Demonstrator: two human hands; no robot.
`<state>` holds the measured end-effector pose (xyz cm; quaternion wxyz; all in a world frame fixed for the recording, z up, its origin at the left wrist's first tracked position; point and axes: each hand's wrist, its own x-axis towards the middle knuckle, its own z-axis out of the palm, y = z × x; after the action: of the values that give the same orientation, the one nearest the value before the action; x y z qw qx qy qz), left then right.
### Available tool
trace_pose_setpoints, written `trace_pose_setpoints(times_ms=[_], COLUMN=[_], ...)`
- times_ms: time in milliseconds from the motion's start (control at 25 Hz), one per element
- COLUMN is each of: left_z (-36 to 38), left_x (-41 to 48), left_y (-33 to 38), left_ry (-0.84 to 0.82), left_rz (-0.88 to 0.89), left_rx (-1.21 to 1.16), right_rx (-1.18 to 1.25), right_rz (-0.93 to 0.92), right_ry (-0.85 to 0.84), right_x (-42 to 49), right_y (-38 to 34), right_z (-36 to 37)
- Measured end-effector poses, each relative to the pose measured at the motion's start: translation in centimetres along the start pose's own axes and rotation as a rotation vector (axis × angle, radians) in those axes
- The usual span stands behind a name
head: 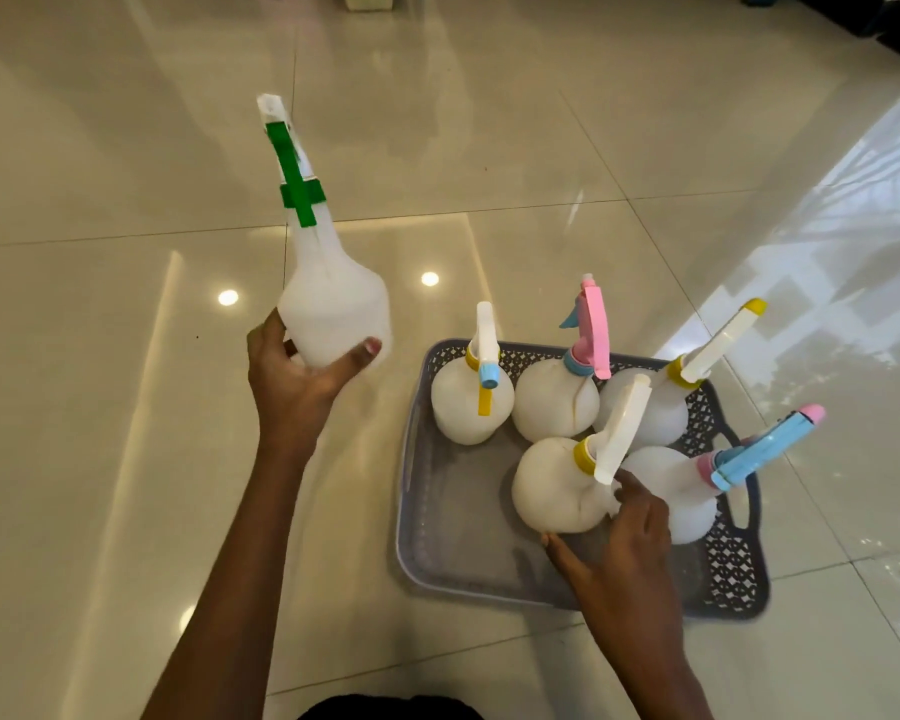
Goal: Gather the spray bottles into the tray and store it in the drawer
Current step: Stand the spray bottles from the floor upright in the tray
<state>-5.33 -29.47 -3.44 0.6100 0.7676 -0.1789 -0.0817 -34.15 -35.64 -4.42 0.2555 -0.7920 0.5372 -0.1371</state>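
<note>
A grey perforated tray [437, 553] sits on the tiled floor, right of centre. Several white spray bottles stand in it, with yellow, pink and blue heads. My left hand [294, 379] is shut on the base of a white bottle with a green trigger [328, 298], held in the air left of the tray, nozzle pointing away. My right hand [619, 537] grips the body of a yellow-collared bottle [554, 485] near the tray's front middle. A blue-headed bottle [681, 491] leans at the tray's right.
Glossy beige floor tiles [126, 356] spread all around the tray. Dark furniture edges [884, 23] lie at the far top right. A pale box [367, 0] stands at the top edge.
</note>
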Motion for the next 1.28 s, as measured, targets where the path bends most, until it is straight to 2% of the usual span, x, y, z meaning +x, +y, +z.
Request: trace_pose_setpoints(times_ms=[80,160,200,320,360,440,520,680,760,840,1040,1200,1280], left_z=[-1.0,-1.8,-2.0,-1.6,-1.4,-0.8,-0.1,1.2,1.8,2.2,0.9,0.7,1.3], left_x=[-4.1,-7.5,-8.9,-11.7,-12.2,-12.9,-13.2,-13.5,-13.4,-13.3,-13.0,-12.5,-12.4], left_y=[1.1,1.6,1.6,1.5,1.5,1.5,1.4,-0.4,-1.5,-1.8,-1.5,-2.6,-2.7], left_ry=[-0.128,-0.256,-0.308,-0.392,-0.404,-0.434,-0.479,-0.536,-0.547,-0.564,-0.570,-0.359,-0.312], left_rz=[0.070,0.122,0.135,0.201,0.218,0.210,0.191,0.132,0.145,0.139,0.104,-0.100,-0.233], left_rx=[-0.102,-0.132,-0.126,0.041,0.094,0.130,0.167,0.295,0.395,0.386,0.078,0.043,0.094], right_rx=[-0.142,-0.138,-0.054,0.425,0.514,0.524,0.478,0.430,0.474,0.565,0.360,0.284,0.299], right_rz=[-0.021,-0.074,-0.110,-0.197,-0.235,-0.296,-0.285,-0.150,-0.037,0.008,-0.193,-0.235,-0.217], right_ry=[-0.004,-0.036,-0.042,-0.151,-0.211,-0.261,-0.206,-0.065,-0.060,-0.084,-0.164,-0.198,-0.230], right_x=[-0.9,-1.5,-1.5,-1.5,-1.6,-2.0,-2.1,-0.9,-0.6,-0.5,0.3,1.3,1.4], right_y=[-0.8,-2.0,-2.6,-5.0,-5.7,-6.4,-6.8,-6.6,-6.2,-6.0,-6.2,-6.4,-6.1], right_z=[-2.3,-4.6,-5.2,-5.7,-5.3,-3.9,-2.2,0.3,1.3,2.0,3.4,3.9,3.2])
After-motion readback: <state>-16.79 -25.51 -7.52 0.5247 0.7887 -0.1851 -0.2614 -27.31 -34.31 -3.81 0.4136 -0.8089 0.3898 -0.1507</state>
